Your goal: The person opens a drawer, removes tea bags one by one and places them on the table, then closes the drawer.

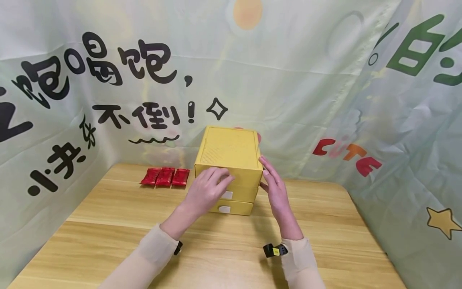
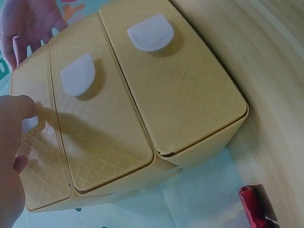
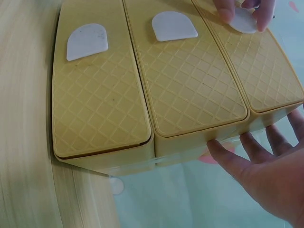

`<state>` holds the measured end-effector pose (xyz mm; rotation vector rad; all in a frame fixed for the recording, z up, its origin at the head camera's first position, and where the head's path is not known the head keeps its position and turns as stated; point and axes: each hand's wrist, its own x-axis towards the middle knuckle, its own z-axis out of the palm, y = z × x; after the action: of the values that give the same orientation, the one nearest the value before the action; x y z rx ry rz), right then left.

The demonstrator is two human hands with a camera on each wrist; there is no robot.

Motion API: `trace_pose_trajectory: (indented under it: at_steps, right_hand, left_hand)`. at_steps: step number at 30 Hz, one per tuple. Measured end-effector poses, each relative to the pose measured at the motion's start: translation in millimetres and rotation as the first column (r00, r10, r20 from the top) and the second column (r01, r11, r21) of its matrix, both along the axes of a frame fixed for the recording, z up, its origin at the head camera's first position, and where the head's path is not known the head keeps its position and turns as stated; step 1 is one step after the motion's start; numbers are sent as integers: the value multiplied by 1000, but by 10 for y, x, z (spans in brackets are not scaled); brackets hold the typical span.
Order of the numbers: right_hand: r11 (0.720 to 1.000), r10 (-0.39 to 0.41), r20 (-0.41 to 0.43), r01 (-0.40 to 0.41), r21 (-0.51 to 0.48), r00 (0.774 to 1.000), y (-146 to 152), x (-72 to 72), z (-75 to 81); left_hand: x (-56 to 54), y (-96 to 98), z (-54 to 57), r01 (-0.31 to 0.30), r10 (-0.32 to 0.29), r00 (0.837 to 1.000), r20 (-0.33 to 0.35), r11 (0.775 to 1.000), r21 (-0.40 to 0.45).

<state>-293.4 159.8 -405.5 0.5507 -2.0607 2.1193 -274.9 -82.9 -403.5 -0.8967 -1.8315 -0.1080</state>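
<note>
A yellow box of three stacked drawers [image 1: 231, 146] stands on the table. Each drawer front bears a white tab handle, the lowest [image 2: 151, 33] and the middle one [image 3: 174, 26] both free of fingers. My left hand [image 1: 205, 190] is at the top drawer and pinches its white handle [image 3: 243, 21] between thumb and fingers. On the box's right side rests my right hand [image 1: 277, 190], fingers extended along the side wall. All three drawers look closed, their fronts nearly flush.
Three red wrapped packets [image 1: 164, 177] lie in a row on the wooden table [image 1: 310, 224], left of the box. A printed cloth [image 1: 288, 88] hangs behind the table and along its sides, close behind the box.
</note>
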Motion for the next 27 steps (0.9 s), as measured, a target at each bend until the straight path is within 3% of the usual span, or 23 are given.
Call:
trace_pose_trajectory:
  at_steps: [6, 13, 19, 27]
  right_hand:
    - [1000, 5, -2, -5, 0, 1000, 2, -6, -10]
    - [1000, 5, -10, -5, 6, 1000, 8, -10, -8]
    - [1000, 10, -8, -10, -1, 1000, 6, -7, -6]
    - [1000, 14, -10, -14, -7, 1000, 9, -12, -6]
  left_hand:
    - [78, -33, 1, 1, -2, 999, -44, 1000, -31]
    - [118, -14, -90, -11, 0, 997, -79, 990, -140]
    - [84, -5, -204, -50, 37, 997, -63, 974, -220]
    - [47, 25, -292, -87, 85, 996, -18, 962, -260]
